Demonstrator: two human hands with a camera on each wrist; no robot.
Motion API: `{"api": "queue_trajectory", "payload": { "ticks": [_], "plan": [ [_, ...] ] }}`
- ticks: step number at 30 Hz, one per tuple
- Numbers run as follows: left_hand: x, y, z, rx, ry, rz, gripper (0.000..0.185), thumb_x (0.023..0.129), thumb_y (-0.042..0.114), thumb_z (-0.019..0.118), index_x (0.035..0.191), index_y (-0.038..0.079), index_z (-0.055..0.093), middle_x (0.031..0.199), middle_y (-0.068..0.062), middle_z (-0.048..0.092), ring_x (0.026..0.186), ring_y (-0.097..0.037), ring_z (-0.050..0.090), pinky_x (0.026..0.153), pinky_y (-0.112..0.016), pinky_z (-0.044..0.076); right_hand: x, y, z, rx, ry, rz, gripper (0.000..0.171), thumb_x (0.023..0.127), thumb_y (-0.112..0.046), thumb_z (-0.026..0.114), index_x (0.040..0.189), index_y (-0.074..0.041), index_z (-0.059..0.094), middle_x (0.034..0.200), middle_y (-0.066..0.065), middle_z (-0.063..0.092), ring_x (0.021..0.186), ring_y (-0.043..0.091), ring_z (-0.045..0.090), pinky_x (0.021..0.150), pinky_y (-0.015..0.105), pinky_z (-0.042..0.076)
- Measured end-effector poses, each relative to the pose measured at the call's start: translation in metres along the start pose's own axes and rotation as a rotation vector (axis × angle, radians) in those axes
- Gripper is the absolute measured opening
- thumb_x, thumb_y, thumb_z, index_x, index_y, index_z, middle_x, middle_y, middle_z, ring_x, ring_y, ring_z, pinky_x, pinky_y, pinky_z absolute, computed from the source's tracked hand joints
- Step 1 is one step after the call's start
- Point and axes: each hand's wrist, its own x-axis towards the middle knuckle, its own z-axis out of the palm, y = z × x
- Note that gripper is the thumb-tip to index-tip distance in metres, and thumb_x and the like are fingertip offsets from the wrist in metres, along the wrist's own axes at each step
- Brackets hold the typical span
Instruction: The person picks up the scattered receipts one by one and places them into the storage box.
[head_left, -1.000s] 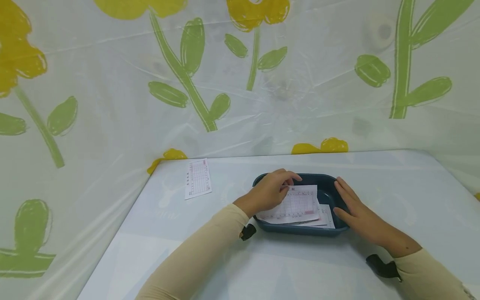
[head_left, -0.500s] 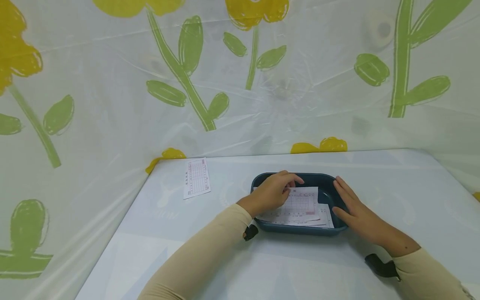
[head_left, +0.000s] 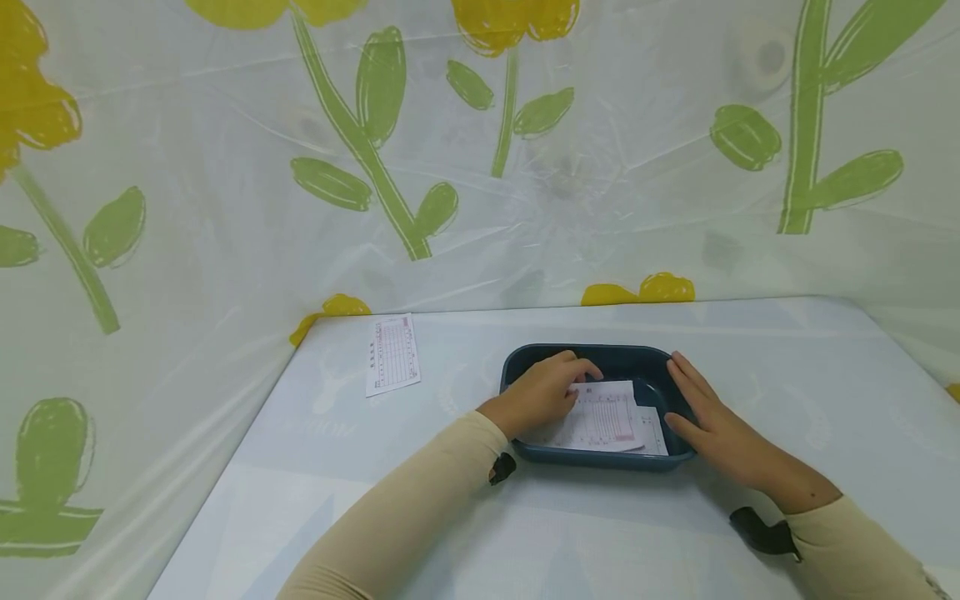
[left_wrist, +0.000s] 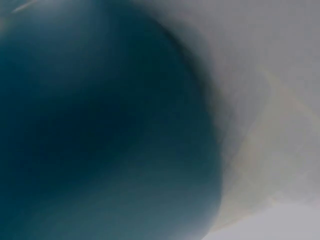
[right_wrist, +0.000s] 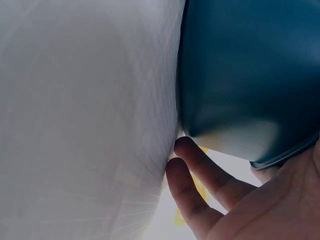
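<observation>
Head view showed the left hand [head_left: 542,393] had sunk lower into the dark blue tray [head_left: 525,364] than a second earlier, pressing the top slip [head_left: 603,417] down flat onto the stack where before it stood raised near the rim; its grip was curled, fingertips on the paper. The right hand [head_left: 712,429] lay unmoved, fingers straight along the tray's right wall. The slips were white with pink-ruled columns, lying inside the tray at the middle of the table [head_left: 787,392]. Right wrist view alone showed two fingertips [right_wrist: 200,165] touching the tray's outer wall [right_wrist: 240,75]; left wrist view gave only a blurred blue mass. Farther back left, a lone slip [head_left: 393,355] lay flat on the table
</observation>
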Motion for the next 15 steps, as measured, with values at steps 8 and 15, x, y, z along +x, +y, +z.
{"api": "queue_trajectory", "payload": {
  "ticks": [8,15],
  "plan": [
    [-0.0003,-0.0034,0.0058,0.062,-0.039,-0.016,0.038,0.095,0.011,0.066,0.129,0.029,0.064,0.115,0.005,0.060,0.095,-0.008,0.055,0.095,-0.021,0.051,0.0011,-0.0025,-0.0004,-0.027,-0.008,0.036,0.078,0.104,-0.022,0.050,0.161,-0.007,-0.001,0.168,0.017,-0.011,0.153,0.047,-0.004,0.111,0.076,0.012],
    [-0.0005,-0.0033,0.0080,0.095,-0.069,-0.054,0.037,0.093,0.014,0.070,0.126,0.030,0.066,0.118,0.004,0.062,0.097,-0.009,0.056,0.099,-0.025,0.051,0.0014,-0.0031,0.0003,-0.022,-0.008,0.032,0.078,0.103,-0.022,0.050,0.161,-0.007,-0.001,0.168,0.018,-0.010,0.152,0.047,-0.004,0.111,0.076,0.012]
  ]
}}
